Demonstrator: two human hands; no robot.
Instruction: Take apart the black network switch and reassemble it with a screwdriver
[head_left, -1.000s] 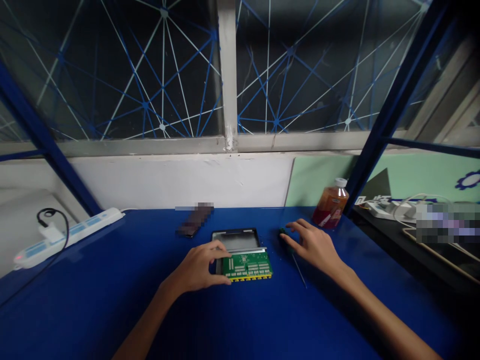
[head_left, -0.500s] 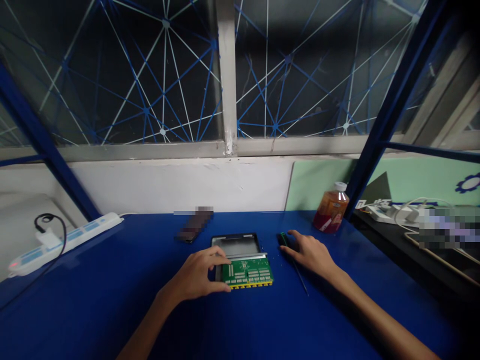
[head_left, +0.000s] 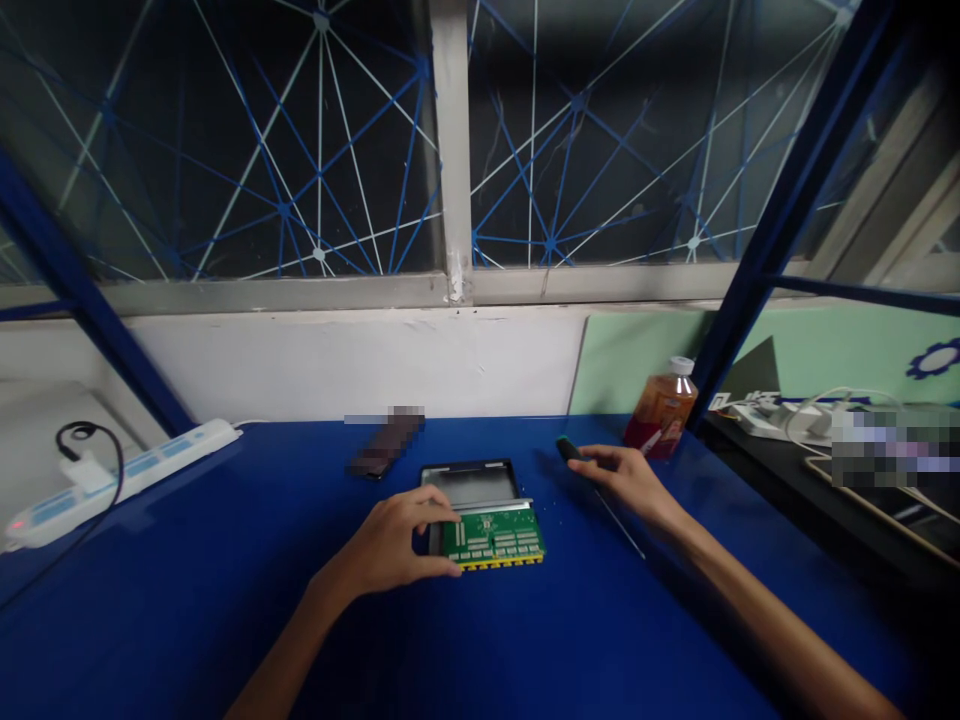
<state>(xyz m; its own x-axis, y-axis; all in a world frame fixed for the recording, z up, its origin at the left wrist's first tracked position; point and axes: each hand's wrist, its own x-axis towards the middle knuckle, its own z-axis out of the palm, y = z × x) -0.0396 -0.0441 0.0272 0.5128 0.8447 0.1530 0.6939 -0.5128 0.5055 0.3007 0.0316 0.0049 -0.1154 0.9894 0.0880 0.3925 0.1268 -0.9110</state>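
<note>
A green circuit board (head_left: 499, 532) with a row of yellow connectors along its near edge rests partly over a dark metal case (head_left: 469, 480). My left hand (head_left: 394, 535) grips the board's left end, thumb at the near corner and fingers at the far side. To the right, my right hand (head_left: 626, 485) is closed on a screwdriver (head_left: 571, 450) with a black and green handle. Its thin shaft slants toward me and to the right, under the hand. Several tiny specks, perhaps screws, lie between the case and the screwdriver.
Behind the case lies a dark phone-like slab (head_left: 390, 443), partly pixelated. A bottle of reddish drink (head_left: 661, 410) stands at the back right. On the left is a white power strip (head_left: 142, 480) with a plug and black cable. Blue frame posts (head_left: 739, 340) rise at both sides of the blue table (head_left: 480, 650).
My right hand has closed around the screwdriver and lifted its handle off the table, and the tip has swung right. My left hand stays on the circuit board. The view has shifted slightly.
</note>
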